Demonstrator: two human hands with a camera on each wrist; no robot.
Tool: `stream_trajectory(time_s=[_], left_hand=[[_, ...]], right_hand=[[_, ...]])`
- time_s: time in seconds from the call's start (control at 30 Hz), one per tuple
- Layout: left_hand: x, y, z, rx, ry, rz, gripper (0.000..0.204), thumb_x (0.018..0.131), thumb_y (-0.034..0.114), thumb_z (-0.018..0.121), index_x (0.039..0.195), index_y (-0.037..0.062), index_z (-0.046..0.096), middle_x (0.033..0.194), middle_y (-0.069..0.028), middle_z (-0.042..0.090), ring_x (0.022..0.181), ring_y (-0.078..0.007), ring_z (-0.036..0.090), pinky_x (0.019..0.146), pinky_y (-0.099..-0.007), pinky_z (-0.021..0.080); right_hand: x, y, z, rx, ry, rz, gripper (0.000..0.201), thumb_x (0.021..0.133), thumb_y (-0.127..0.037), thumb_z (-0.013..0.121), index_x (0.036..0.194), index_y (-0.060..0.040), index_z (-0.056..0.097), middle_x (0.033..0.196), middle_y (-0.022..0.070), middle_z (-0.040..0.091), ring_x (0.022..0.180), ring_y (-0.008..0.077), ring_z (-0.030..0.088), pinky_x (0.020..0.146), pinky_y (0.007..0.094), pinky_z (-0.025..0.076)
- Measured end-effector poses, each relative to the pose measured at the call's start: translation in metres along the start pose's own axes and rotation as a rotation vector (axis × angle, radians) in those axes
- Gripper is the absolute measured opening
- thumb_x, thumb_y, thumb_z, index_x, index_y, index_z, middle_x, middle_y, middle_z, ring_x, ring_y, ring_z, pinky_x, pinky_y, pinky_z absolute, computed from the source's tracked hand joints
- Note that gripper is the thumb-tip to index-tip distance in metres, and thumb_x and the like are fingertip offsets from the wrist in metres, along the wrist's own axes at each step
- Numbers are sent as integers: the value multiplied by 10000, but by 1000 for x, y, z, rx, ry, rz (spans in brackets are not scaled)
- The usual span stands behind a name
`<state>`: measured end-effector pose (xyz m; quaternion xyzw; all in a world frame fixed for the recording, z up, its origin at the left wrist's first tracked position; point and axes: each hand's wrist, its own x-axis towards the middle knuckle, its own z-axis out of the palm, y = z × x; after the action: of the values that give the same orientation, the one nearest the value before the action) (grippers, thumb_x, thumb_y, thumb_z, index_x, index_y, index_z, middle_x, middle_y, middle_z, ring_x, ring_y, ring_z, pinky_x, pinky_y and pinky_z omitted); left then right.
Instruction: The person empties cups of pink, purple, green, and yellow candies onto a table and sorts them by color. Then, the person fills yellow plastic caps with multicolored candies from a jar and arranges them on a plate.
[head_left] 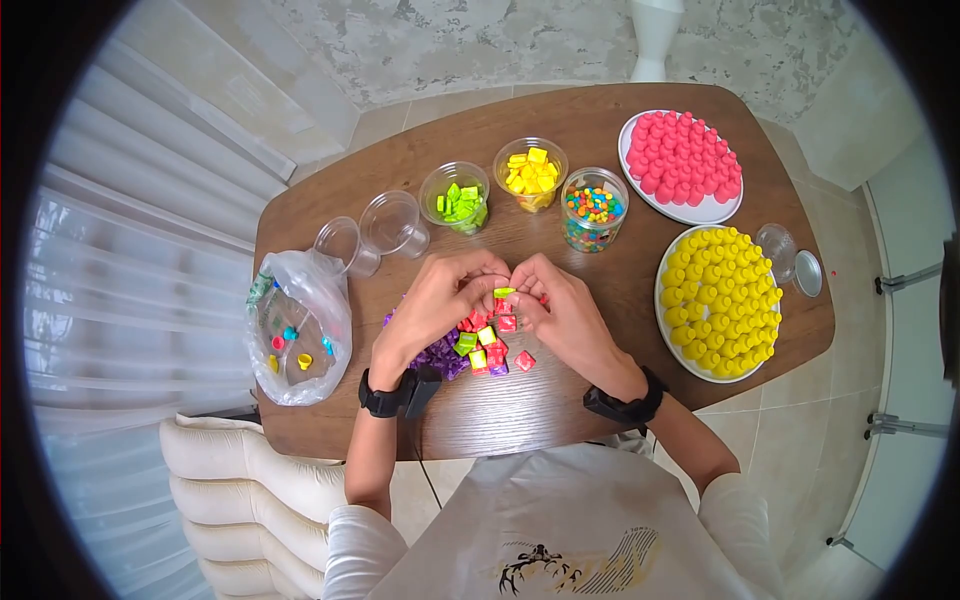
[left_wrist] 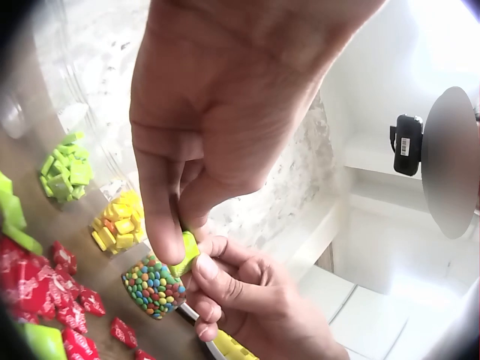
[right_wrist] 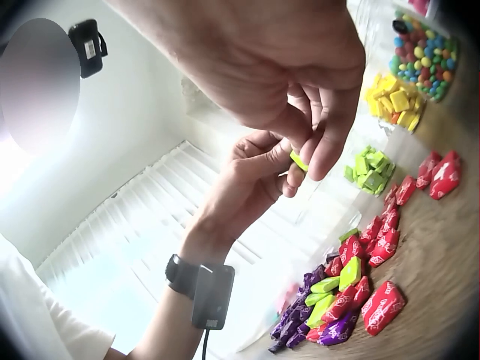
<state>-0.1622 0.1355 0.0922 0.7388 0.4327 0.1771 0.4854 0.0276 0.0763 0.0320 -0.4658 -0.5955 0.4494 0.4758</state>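
Note:
Both hands meet above the middle of the table around one small green wrapped candy (head_left: 503,292). My left hand (head_left: 440,295) pinches it from one side, thumb and fingertips together. From the other side, the thumb and forefinger of my right hand (head_left: 572,315) pinch the same candy (left_wrist: 185,255). Below them lies a loose heap of red wrapped candies (right_wrist: 384,307) with several green ones (right_wrist: 350,273) mixed in. Purple wrapped candies (head_left: 440,355) are piled under the left wrist, partly hidden by it.
Behind the hands stand a cup of green candies (head_left: 462,205), a cup of yellow candies (head_left: 531,176) and a jar of coloured candy buttons (head_left: 593,212). Two clear cups (head_left: 391,222) and a plastic bag (head_left: 335,345) are left. Plates of pink (head_left: 685,160) and yellow pieces (head_left: 715,300) are right.

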Motion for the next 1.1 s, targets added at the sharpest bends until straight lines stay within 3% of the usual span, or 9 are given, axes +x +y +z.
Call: stream_trajectory(time_s=[0.07,0.13,0.27,0.37,0.43,0.47,0.53,0.77,1.1], left_hand=[[0,3,-1,-13,11,37,142,958,27,698,1086,-34,714,890,-86,739,716,-131,685,661,-303,559],[1,5,1,211,41,273,133,953,4,695,1078,-37,718,894,-82,741,735,-133,692,681,-301,565],[4,-1,-2,51,-12,94,153,943,13,713,1086,-41,721,887,-82,737,735,-140,686,693,-296,557],[15,-4,-9,-20,154,18,185,946,20,715,1121,-40,718,844,-73,725,734,-144,688,692,-289,551],[30,-4,-17,-212,479,112,218,953,12,680,1167,-27,699,942,-94,730,739,-183,707,666,-288,569],[31,0,-17,-213,481,114,218,953,12,680,1167,-27,699,942,-94,730,739,-183,707,666,-288,569],[34,11,-17,71,700,181,287,965,30,679,1248,-15,668,1186,-111,662,820,-176,722,668,-281,589],[23,-6,-8,-12,589,128,302,985,33,677,1284,-1,652,1261,-84,602,831,-136,722,678,-269,568],[12,-16,-6,-88,481,75,166,995,40,663,1135,-30,721,1142,-66,680,806,-127,704,653,-254,548]], right_hand=[[0,0,0,17,21,7,131,953,21,640,1045,10,547,882,166,669,791,281,686,714,386,543],[1,5,0,66,45,39,125,959,15,637,1048,10,549,883,168,676,791,271,687,708,380,543],[0,3,-1,69,40,75,130,963,14,637,1060,5,551,877,163,678,783,272,687,703,377,543],[1,5,0,16,57,31,125,976,-24,638,1068,-7,556,883,162,686,795,311,699,709,400,546],[-1,5,1,-110,4,-1,135,984,-76,641,1070,-16,556,893,165,698,828,361,703,707,442,542],[-3,4,2,-112,4,-3,135,984,-76,641,1070,-16,556,893,165,698,828,361,703,707,442,542],[-6,3,6,-250,-95,-72,172,981,-131,656,1077,-30,556,939,161,690,832,394,691,701,489,533],[-22,23,29,-726,-279,-152,239,941,-144,690,1087,-5,562,1076,165,581,862,374,673,664,515,527],[-17,27,29,-765,-307,-147,287,941,-144,689,1114,27,537,1112,207,594,831,385,687,643,511,535]])
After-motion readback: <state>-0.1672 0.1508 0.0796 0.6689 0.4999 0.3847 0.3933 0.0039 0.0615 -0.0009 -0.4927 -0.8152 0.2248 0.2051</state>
